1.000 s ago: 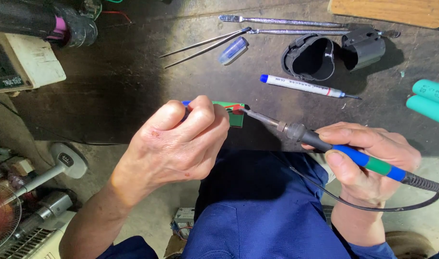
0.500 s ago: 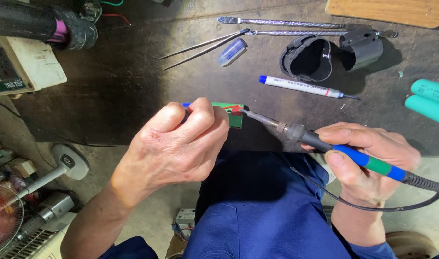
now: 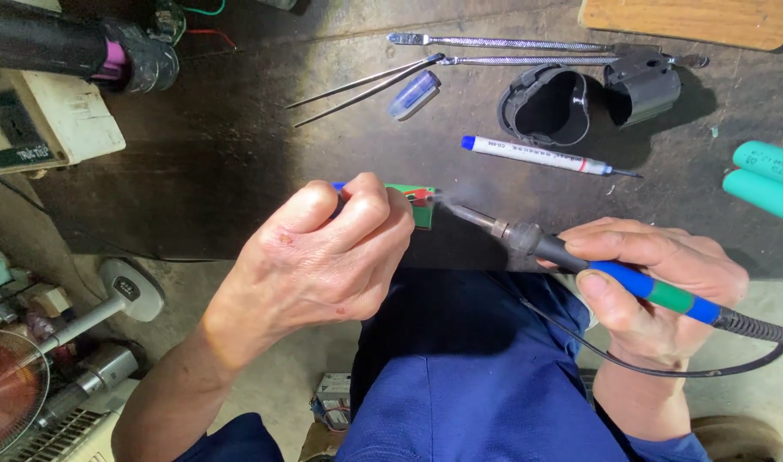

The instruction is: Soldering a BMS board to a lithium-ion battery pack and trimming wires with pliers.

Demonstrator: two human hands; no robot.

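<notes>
My left hand (image 3: 323, 265) is closed around a small green circuit board (image 3: 419, 204), pinching it by its edge at the near side of the dark worktop (image 3: 195, 162). The board is thin, stiff and very light, and I think it could crack or get too hot, so the bare edge is the safe place to hold. It is green with a bit of red on top, and something blue pokes out behind my fingers; I cannot quite tell what that blue part is. My right hand (image 3: 656, 287) is wrapped tight around the soldering iron (image 3: 579, 261), on its blue and green grip, far back from the hot metal end. The tip touches the right edge of the board, and a little grey smoke rises there. The iron feels light but its cord (image 3: 631, 364) tugs a bit. Farther back on the worktop lie tweezers (image 3: 366, 84), a white pen (image 3: 537, 156) and a black plastic shell (image 3: 549, 107).
</notes>
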